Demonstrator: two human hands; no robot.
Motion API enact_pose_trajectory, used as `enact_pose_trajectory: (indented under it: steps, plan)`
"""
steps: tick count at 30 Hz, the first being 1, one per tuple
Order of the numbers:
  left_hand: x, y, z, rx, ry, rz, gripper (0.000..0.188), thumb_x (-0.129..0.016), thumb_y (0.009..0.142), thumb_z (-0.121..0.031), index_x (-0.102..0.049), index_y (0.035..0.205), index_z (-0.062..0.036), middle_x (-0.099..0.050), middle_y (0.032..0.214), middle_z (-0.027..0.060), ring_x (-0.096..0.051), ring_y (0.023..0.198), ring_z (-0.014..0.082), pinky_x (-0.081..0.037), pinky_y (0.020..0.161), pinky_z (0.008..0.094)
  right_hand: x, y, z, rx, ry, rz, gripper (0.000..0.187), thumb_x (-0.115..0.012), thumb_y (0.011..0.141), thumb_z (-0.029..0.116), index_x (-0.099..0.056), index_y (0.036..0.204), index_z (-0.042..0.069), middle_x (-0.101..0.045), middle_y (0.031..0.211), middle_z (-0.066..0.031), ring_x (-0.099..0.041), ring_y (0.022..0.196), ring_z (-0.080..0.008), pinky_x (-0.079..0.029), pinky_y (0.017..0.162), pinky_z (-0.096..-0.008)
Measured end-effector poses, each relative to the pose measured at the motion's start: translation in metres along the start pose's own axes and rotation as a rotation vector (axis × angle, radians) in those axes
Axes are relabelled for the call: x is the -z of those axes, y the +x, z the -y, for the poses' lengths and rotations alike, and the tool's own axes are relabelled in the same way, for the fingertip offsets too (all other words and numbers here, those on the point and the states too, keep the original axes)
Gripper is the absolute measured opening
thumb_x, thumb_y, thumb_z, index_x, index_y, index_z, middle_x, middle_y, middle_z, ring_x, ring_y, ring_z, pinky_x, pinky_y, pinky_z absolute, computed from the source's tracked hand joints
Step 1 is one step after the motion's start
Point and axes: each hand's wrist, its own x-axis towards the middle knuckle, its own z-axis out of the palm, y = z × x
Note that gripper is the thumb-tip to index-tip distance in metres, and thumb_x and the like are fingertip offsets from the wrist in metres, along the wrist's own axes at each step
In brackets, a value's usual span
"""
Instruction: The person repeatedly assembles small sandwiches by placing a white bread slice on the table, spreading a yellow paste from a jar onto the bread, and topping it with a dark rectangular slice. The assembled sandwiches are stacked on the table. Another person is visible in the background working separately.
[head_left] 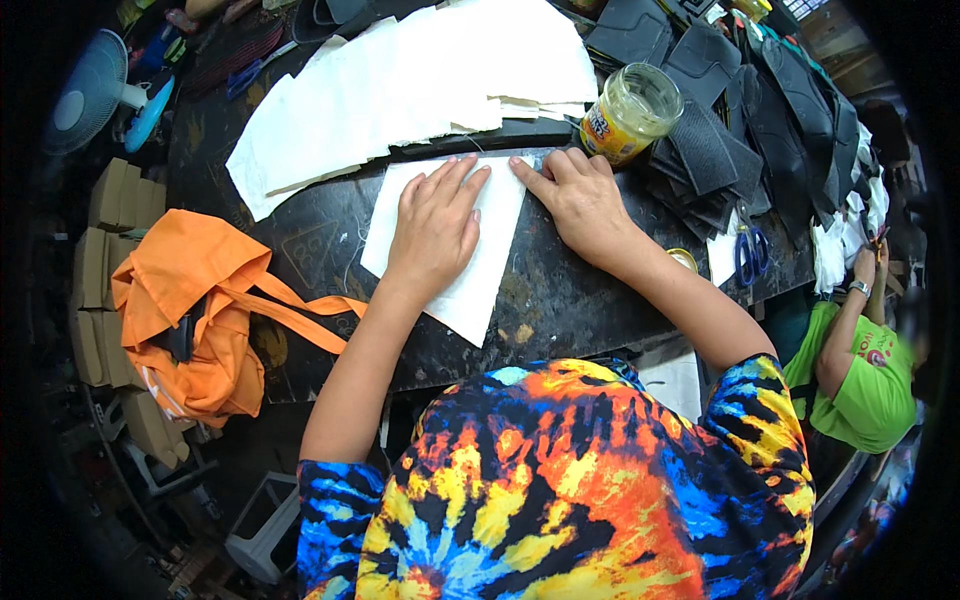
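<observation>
I see a white sheet [480,285] under the spread left hand [435,222]; beside it, the half-spread right hand [585,205].

sheet [478,295] on table [575,305] | stack [420,75] behind | jar [632,115], scissors [751,256] right

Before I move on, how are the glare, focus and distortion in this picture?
Head view: the cloth stack is washed out in its brightest part; fingers and jar look fairly sharp; toward the curved rim, the fan and green-shirted person appear tilted, and the corners go black.
</observation>
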Motion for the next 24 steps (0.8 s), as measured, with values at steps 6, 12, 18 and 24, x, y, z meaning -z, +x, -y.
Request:
enact_pose_trajectory:
  steps: [6, 12, 18, 24]
  plan:
    - [-0.001, -0.002, 0.001, -0.007, 0.004, -0.009, 0.054, -0.057, 0.101, -0.014, -0.055, 0.154, -0.0126, -0.051, 0.162, 0.0109, -0.044, 0.152, 0.0297, -0.027, 0.127, 0.0510, 0.001, 0.001, -0.008, -0.037, -0.008, -0.087, 0.041, -0.062, 0.092, 0.011, -0.073, 0.131, 0.009, -0.063, 0.104, -0.0070, -0.061, 0.100, -0.0260, -0.046, 0.082, -0.0421]
    - [-0.004, -0.001, 0.005, -0.008, -0.005, -0.008, 0.055, -0.058, 0.099, -0.015, -0.055, 0.154, -0.0127, -0.051, 0.162, 0.0103, -0.044, 0.152, 0.0300, -0.027, 0.127, 0.0513, 0.007, -0.007, 0.008, -0.012, 0.268, -0.019, 0.049, -0.067, 0.083, 0.001, -0.075, 0.129, 0.015, -0.062, 0.108, -0.0088, -0.061, 0.104, -0.0287, -0.045, 0.085, -0.0435]
    - [0.005, 0.001, 0.007, 0.005, -0.102, -0.107, 0.054, -0.069, 0.093, -0.011, -0.061, 0.146, -0.0081, -0.056, 0.154, 0.0160, -0.056, 0.138, 0.0344, -0.040, 0.119, 0.0492, 0.020, -0.030, 0.030, 0.099, 0.570, 0.007, 0.039, -0.069, 0.079, -0.001, -0.075, 0.116, 0.011, -0.062, 0.108, -0.0095, -0.062, 0.106, -0.0314, -0.047, 0.087, -0.0443]
    - [0.047, -0.006, 0.034, 0.564, -0.072, -0.236, 0.041, -0.083, 0.086, -0.009, -0.071, 0.124, 0.0009, -0.075, 0.108, 0.0152, -0.072, 0.095, 0.0273, -0.059, 0.086, 0.0396, 0.022, -0.021, 0.015, -0.172, 0.712, -0.170, 0.056, -0.059, 0.087, -0.009, -0.062, 0.141, 0.007, -0.069, 0.107, -0.0157, -0.066, 0.103, -0.0350, -0.052, 0.095, -0.0463]
